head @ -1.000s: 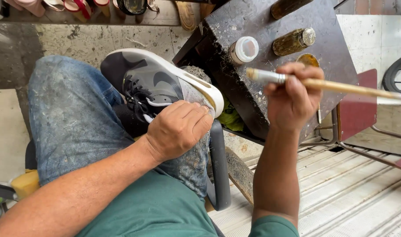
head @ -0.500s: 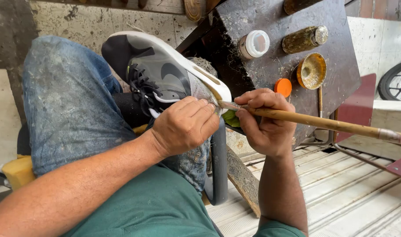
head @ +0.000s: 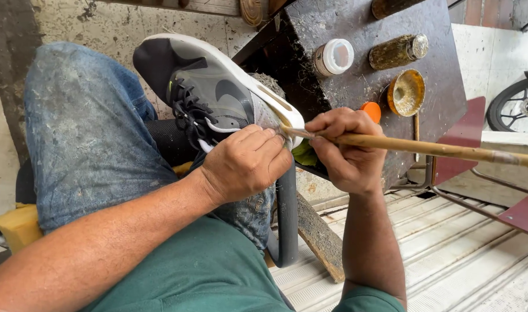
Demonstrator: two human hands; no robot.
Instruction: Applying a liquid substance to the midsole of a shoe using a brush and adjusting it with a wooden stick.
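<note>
A grey and black sneaker (head: 212,92) with a white sole lies on its side on my lap, against my jeans-clad thigh (head: 85,133). My left hand (head: 246,162) grips its heel end and holds it still. My right hand (head: 345,150) is closed around a long wooden-handled brush (head: 437,149). The brush tip touches the gap between sole and upper at the heel. The handle runs off to the right edge.
A dirty dark work stand (head: 356,75) is just beyond the shoe. On it are a white-capped jar (head: 333,58), a grimy bottle (head: 398,51), an open glue tin (head: 406,92) and an orange cap (head: 370,110). A wheel (head: 515,107) is at the right; metal sheeting (head: 449,254) lies below.
My right hand came down from beside the stand and brought the brush tip to the shoe's heel. My left hand stayed on the shoe. The view shifted slightly.
</note>
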